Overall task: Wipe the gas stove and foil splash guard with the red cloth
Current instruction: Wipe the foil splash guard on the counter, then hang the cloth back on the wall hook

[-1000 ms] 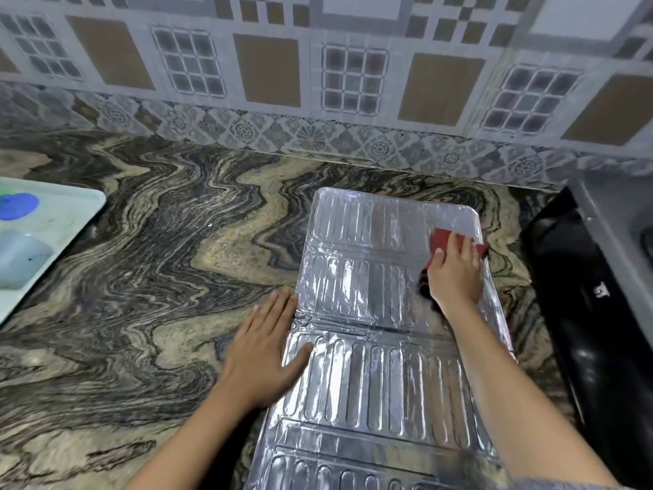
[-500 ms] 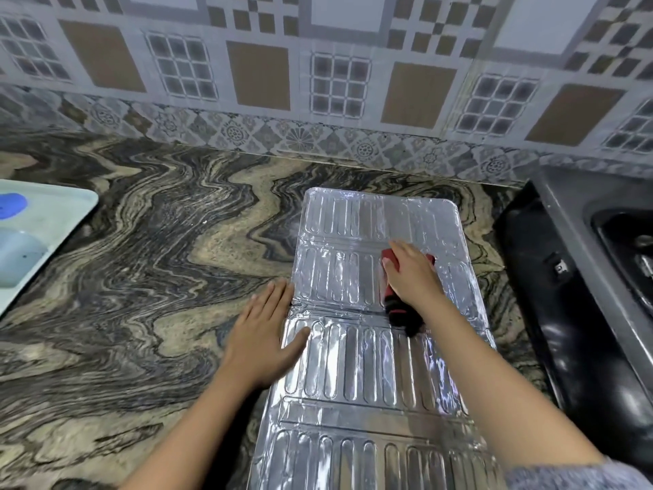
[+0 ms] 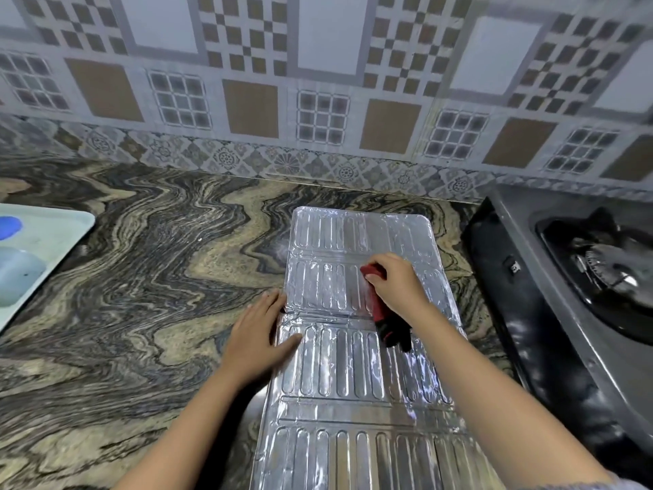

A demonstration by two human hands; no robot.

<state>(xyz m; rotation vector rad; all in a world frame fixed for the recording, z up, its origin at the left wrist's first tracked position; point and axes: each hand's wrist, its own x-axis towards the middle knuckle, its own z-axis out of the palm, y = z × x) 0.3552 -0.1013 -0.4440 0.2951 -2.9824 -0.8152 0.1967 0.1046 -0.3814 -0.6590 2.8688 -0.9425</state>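
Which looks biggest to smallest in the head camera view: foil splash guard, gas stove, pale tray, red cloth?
1. foil splash guard
2. gas stove, cut off by the frame
3. pale tray, also cut off, so their true sizes stay unsure
4. red cloth, partly hidden under the right hand

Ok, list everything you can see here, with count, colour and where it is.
foil splash guard: one, silver, lying flat, centre
red cloth: one, red with dark end, on the guard
gas stove: one, black and grey, right edge
tray: one, pale, left edge
counter: one, swirled brown-black stone, under everything
wall tiles: many, grey-brown-white, behind
left hand: one, flat on guard's left edge
right hand: one, gripping the cloth
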